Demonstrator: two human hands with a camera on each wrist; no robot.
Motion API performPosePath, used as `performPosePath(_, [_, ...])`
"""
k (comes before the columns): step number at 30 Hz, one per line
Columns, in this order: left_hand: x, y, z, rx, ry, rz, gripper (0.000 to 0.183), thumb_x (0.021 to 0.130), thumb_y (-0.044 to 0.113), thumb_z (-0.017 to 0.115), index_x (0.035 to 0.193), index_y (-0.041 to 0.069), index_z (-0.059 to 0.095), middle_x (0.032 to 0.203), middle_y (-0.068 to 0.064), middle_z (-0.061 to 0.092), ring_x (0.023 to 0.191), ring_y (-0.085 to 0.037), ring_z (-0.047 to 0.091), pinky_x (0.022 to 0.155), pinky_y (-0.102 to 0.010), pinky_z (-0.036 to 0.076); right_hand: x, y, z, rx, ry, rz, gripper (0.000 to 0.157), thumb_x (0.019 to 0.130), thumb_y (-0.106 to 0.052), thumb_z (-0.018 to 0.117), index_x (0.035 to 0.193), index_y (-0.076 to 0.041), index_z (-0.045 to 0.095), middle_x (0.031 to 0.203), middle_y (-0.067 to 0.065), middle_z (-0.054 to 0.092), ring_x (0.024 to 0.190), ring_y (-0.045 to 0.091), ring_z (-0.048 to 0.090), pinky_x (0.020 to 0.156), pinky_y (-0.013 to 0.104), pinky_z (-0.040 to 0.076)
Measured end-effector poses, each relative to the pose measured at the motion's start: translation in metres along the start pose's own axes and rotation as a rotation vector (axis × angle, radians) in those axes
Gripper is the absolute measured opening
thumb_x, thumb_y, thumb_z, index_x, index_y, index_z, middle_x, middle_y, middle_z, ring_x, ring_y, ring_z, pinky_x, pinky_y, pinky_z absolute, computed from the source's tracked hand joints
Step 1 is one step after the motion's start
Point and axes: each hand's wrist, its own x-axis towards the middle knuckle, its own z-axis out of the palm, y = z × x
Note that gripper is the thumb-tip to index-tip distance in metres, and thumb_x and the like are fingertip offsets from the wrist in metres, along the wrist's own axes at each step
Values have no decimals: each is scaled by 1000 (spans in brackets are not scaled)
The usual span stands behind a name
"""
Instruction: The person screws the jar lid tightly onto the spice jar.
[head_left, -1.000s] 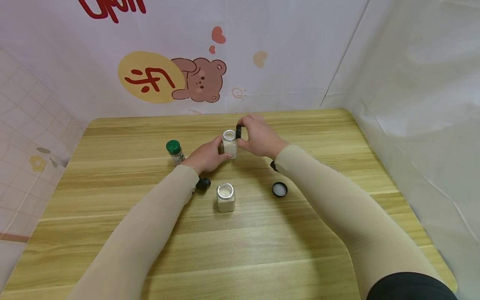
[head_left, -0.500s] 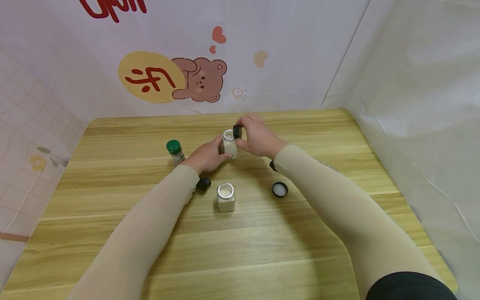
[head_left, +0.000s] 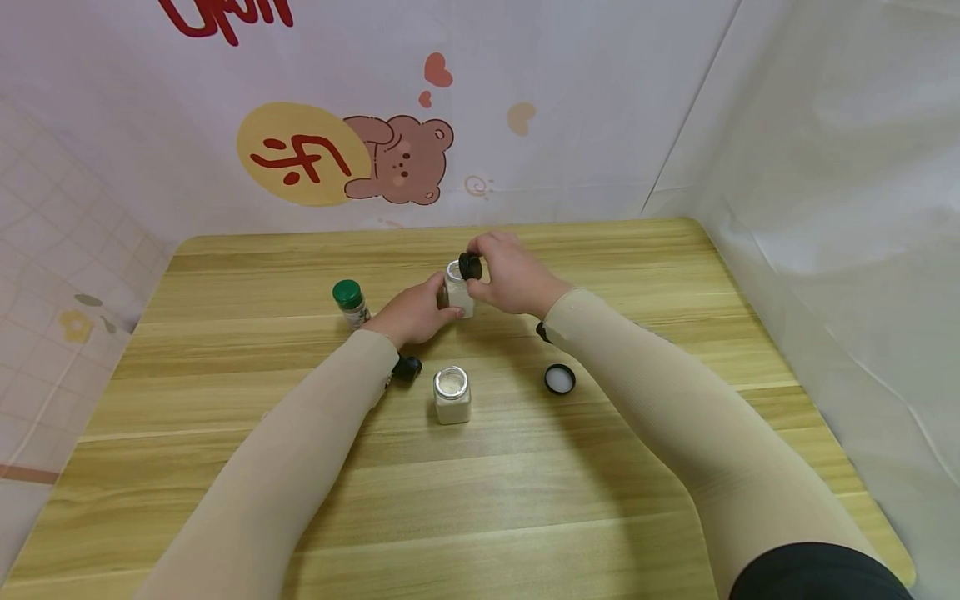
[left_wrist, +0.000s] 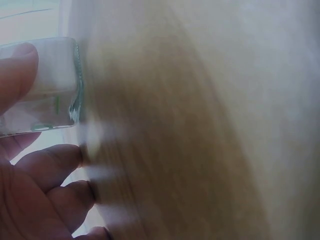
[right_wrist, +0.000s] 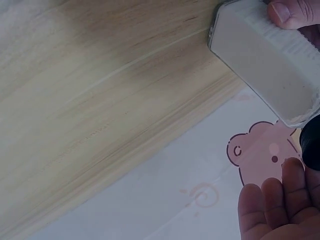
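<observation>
A square glass jar filled with pale powder stands upright near the back of the table. My left hand grips it from the left; in the left wrist view the thumb lies across the glass. My right hand pinches a black lid, which is tilted over the right side of the jar's mouth. In the right wrist view the lid sits right at the jar's top. A second open jar of pale powder stands nearer to me.
A black lid lies inside up on the table, right of the nearer jar. Left of my left hand stands a small shaker with a green cap. The wooden table ends at a printed white wall sheet.
The black lid in my right hand has moved slightly left and tipped from on edge beside the jar to over its mouth. My left hand and the jar have stayed put.
</observation>
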Motion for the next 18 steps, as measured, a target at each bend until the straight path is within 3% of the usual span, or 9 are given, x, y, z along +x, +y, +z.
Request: performPosePath(18, [0,0,0,12,2,6,56,87,52,56,132,31,33,126,-3,55,118,-23,51,100,-46,39,2,-3,3,-5,-1,-19,36,83,-31,61,110,-10,52,112,3,51,110,22,40,95,34,39])
